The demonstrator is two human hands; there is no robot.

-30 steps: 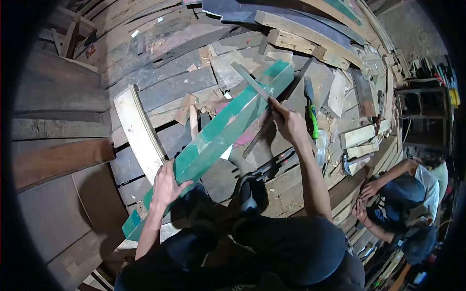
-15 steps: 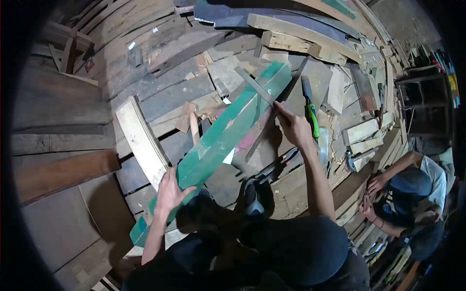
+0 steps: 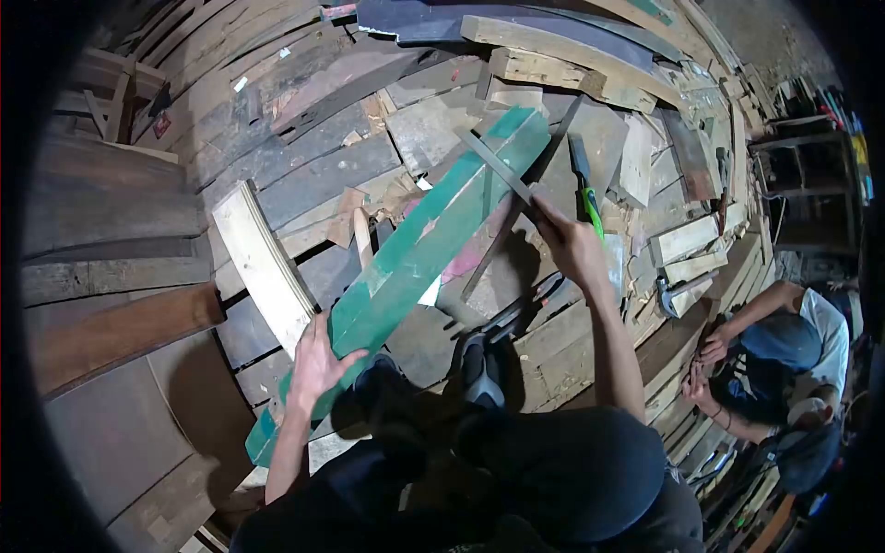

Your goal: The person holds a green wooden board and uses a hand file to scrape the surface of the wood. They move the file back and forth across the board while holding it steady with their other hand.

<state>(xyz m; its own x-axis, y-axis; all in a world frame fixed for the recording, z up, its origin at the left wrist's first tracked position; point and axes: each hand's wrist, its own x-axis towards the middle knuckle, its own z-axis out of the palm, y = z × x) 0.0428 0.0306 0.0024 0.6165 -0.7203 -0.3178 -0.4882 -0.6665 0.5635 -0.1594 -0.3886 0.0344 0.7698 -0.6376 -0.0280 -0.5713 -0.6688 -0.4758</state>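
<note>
A long green-painted wooden beam [image 3: 429,244] runs diagonally from lower left to upper right in front of me. My left hand [image 3: 318,362] is wrapped round its lower part, thumb over the near side. In my right hand [image 3: 570,244] is one end of a flat metal bar [image 3: 498,168], with the fingers closed round it. The bar lies across the beam's upper end, its far tip reaching past the left edge. Just right of the bar is a tool with a black blade and a green handle [image 3: 591,207].
A pale board [image 3: 263,263] lies left of the beam. A hammer [image 3: 667,297] rests by wood blocks [image 3: 684,244] at the right. Stacked timber [image 3: 572,55] is at the top. Another person [image 3: 784,355] sits at the lower right, hands together. A brown plank [image 3: 129,332] is at the left.
My right hand has moved slightly right and down with the metal bar, which has slid the same way relative to the beam. The view has shifted a little.
</note>
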